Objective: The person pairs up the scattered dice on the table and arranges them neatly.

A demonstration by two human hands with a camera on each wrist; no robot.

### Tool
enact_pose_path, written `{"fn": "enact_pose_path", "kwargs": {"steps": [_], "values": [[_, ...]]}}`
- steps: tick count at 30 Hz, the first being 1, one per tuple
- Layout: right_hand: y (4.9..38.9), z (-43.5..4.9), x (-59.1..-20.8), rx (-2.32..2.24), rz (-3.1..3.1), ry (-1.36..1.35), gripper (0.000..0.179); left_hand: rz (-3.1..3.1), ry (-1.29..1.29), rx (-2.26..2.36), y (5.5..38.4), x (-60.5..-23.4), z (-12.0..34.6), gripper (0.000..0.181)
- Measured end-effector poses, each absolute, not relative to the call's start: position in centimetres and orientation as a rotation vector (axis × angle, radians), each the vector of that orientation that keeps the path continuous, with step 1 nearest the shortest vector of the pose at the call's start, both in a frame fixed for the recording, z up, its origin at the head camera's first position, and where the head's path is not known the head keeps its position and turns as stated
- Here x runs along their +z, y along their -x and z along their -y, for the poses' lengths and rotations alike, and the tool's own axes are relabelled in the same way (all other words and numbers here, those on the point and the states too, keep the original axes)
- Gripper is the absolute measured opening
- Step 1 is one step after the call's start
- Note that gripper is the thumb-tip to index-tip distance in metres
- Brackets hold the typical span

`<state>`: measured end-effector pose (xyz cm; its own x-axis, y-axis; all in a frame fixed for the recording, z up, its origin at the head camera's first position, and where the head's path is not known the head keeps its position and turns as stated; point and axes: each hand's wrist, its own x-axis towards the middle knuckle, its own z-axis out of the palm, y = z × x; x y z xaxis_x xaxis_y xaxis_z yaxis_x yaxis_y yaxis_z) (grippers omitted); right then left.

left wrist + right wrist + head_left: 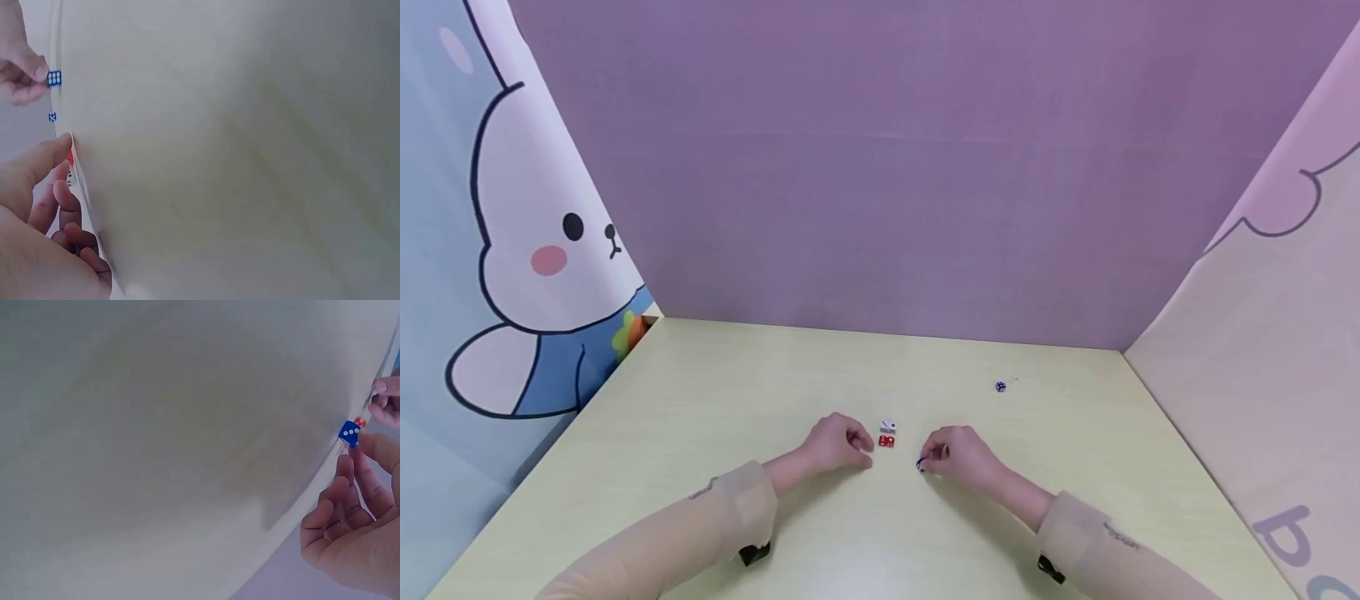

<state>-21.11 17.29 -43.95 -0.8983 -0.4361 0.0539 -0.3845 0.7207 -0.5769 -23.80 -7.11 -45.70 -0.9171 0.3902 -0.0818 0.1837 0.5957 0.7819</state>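
My right hand (964, 454) pinches a blue die (350, 433) with white pips between thumb and fingertips, low over the table to the right of the other dice. Two red dice (887, 442) sit side by side on the table, with two white dice (888, 426) right behind them. My left hand (837, 442) is just left of these dice, thumb and forefinger apart with nothing between them. In the left wrist view, the left fingers (65, 197) partly cover the red and white dice.
Another blue die (1001, 386) lies farther back on the right of the pale table (715, 375). A purple panel (887, 208) stands along the back edge. Printed cloth walls rise at the left (535, 275) and right (1247, 350).
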Motion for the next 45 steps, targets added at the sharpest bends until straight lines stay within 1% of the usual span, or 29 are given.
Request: {"fn": "enact_pose_path", "kwargs": {"steps": [5,10,16,23,37,45], "values": [[21.2,-15.6,-44.2,-0.922,-2.819,0.735,0.005,-2.596,-0.541,1.192,23.4,-45.8,6.8,0.018],[21.3,-14.3,-44.3,-0.904,-2.845,0.782,0.007,-2.596,-0.565,1.189,23.2,-46.0,6.6,0.018],[21.4,-13.0,-44.2,-0.878,-2.870,0.803,0.011,-2.603,-0.583,1.194,23.2,-46.0,6.6,0.018],[21.7,-12.0,-44.4,-0.884,-2.887,0.788,0.011,-2.611,-0.595,1.201,23.3,-46.3,6.5,0.016],[22.0,-11.5,-44.5,-0.897,-2.909,0.796,0.011,-2.620,-0.583,1.214,23.2,-45.8,6.5,0.013],[22.0,-12.1,-44.3,-0.884,-2.900,0.751,0.005,-2.601,-0.583,1.243,23.2,-45.5,6.5,0.014]]}}
